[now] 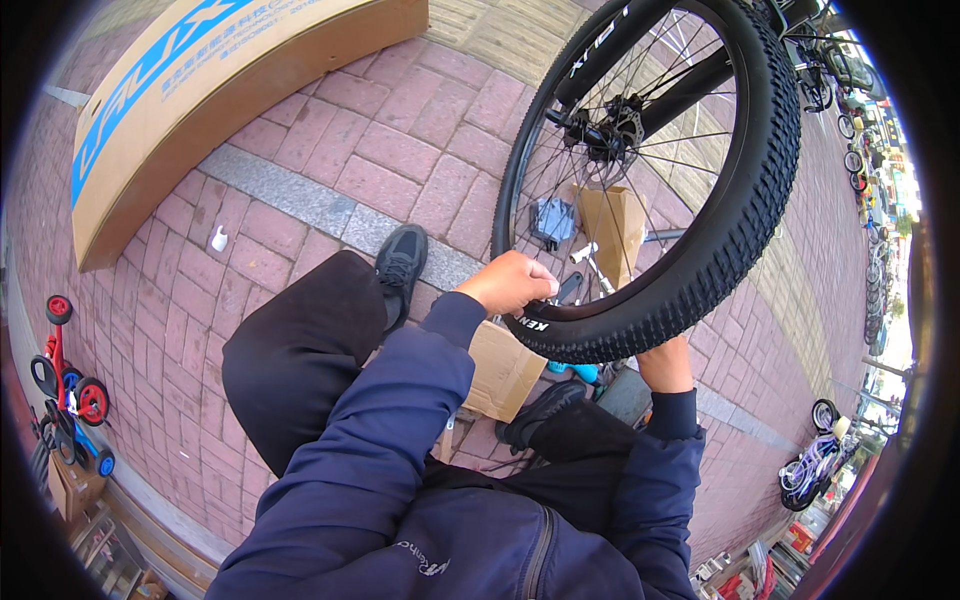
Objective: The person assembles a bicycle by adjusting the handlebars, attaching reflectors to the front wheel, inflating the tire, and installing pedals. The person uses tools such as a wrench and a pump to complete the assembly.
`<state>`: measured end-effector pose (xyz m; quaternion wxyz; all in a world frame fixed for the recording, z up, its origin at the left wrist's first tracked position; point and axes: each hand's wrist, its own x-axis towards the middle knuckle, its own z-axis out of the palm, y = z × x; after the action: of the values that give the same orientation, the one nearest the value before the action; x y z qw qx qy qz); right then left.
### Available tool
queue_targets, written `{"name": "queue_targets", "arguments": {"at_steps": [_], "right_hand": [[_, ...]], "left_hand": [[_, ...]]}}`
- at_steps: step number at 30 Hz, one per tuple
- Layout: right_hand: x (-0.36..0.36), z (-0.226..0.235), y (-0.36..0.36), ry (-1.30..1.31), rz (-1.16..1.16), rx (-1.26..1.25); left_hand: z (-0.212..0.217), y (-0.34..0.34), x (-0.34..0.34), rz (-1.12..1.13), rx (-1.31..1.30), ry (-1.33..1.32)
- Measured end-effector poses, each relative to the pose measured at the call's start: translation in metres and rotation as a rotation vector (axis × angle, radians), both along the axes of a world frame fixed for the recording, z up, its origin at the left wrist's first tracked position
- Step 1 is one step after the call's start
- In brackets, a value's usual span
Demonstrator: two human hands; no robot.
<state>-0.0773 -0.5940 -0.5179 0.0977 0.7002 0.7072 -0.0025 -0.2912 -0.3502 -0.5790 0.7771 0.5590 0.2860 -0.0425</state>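
A bicycle wheel with a knobby black tire (755, 215) rises in front of me, mounted in a black fork (690, 92). Its hub carries a disc brake rotor (627, 130). At the lower left of the rim, my left hand (508, 283) is closed in a pinch at the inner edge by the spokes. Whatever sits between those fingertips is too small to make out. My right hand (667, 365) reaches up under the tire's lower side, against or close to it. The tire hides its fingers.
On the paving beyond the spokes lie a blue-grey packet (552, 222) and brown cardboard (612, 225). A small cardboard box (500, 375) and a teal tool (575, 372) lie between my feet. A large carton (250, 75) stands upper left; children's tricycles (75, 395) stand at the left.
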Motion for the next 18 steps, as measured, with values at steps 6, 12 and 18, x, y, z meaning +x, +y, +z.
{"name": "queue_targets", "arguments": {"at_steps": [6, 12, 18], "right_hand": [[-0.0047, 0.0038, 0.0023, 0.017, 0.019, 0.023], [-0.0058, -0.0002, 0.0011, 0.108, -0.096, 0.048], [-0.0094, 0.0044, 0.0018, 0.237, -0.244, -0.004]], "left_hand": [[-0.0015, -0.0011, 0.0014, -0.018, 0.066, 0.035], [-0.0011, -0.0042, 0.0035, 0.011, 0.098, -0.008], [-0.0003, -0.0057, 0.0081, 0.114, 0.007, 0.05]]}}
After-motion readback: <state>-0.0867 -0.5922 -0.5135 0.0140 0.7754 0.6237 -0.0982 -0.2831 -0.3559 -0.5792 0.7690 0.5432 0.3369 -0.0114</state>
